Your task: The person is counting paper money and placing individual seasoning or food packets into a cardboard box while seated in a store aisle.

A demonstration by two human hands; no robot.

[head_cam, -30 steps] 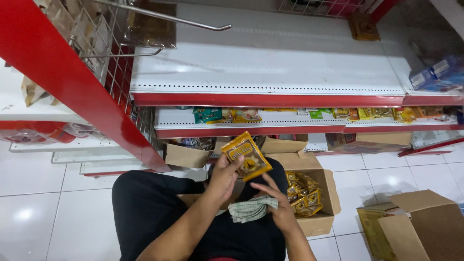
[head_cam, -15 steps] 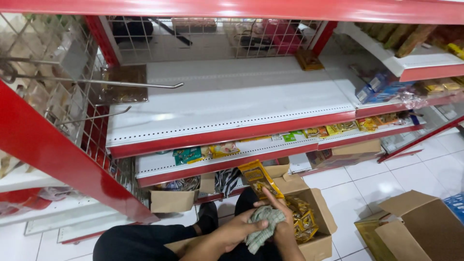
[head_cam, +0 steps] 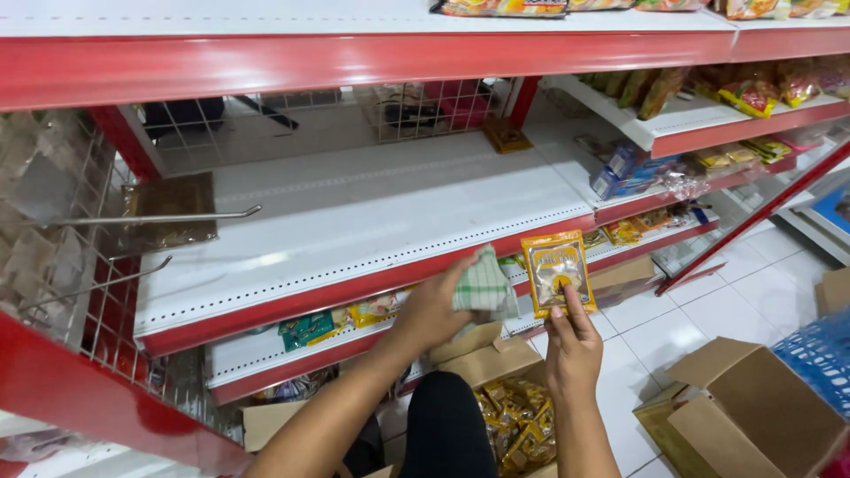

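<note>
- compared with half a second back, both hands have come up from the lap to shelf height – before they were low down over the dark trousers, bunched together around the cloth.
- the left hand (head_cam: 438, 310) is now closed around a green-and-white checked cloth (head_cam: 484, 285), holding it up right at the red front edge of the white shelf (head_cam: 354, 212). the cloth sticks out past the fingers toward the right.
- the right hand (head_cam: 574, 350) pinches a yellow-orange snack packet (head_cam: 557, 270) by its lower edge, thumb on the front, and the packet stands upright facing the camera. earlier the packet was lower, near the open box.
- cloth and packet sit just beside each other, with a small gap between them as far as i can see.
- the view has tipped up too – the top red shelf edge now fills the upper part and more stocked shelves on the right are in sight.
- the open cardboard box (head_cam: 513, 416) full of the same yellow packets sits on the floor by the knees, under the right forearm.
- another open cardboard box (head_cam: 753, 407) stands on the white tiles to the right, well apart from the hands.
- wire hooks (head_cam: 159, 217) poke out from the mesh panel on the left.
</note>
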